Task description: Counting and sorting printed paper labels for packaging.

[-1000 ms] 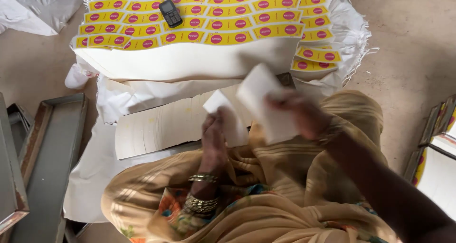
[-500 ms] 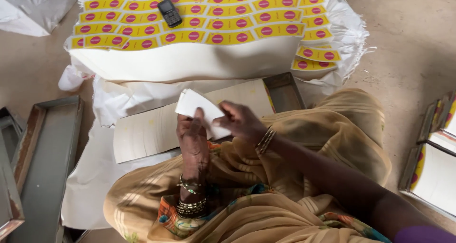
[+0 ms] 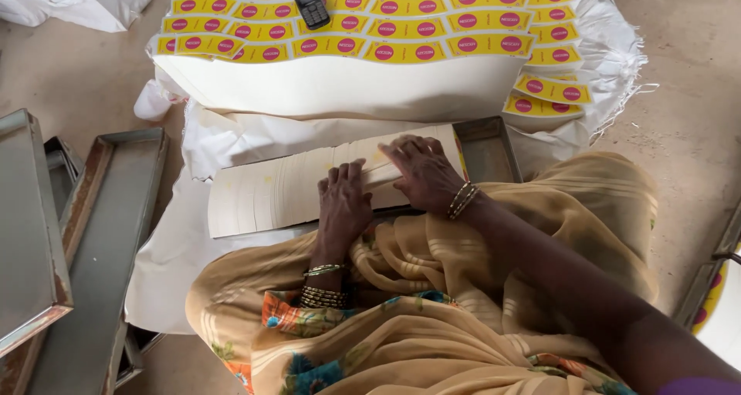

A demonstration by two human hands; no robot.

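Observation:
A long fanned row of white card sheets [image 3: 270,190] lies in a shallow metal tray [image 3: 488,148] in front of my lap. My left hand [image 3: 343,202] rests flat on the near edge of the row, fingers spread. My right hand [image 3: 421,171] presses palm down on the right part of the row, beside the tray's bare end. Neither hand grips a sheet. Bangles sit on both wrists.
A big stack of yellow sheets with pink round marks [image 3: 370,24] lies beyond on white sacking, with a small black phone [image 3: 311,5] on top. Several metal trays [image 3: 85,240] lie on the floor at left. More printed sheets [image 3: 714,302] show at right.
A second ago both hands held white sheets up in the air. They have come down, and both now press flat on the row of sheets in the tray.

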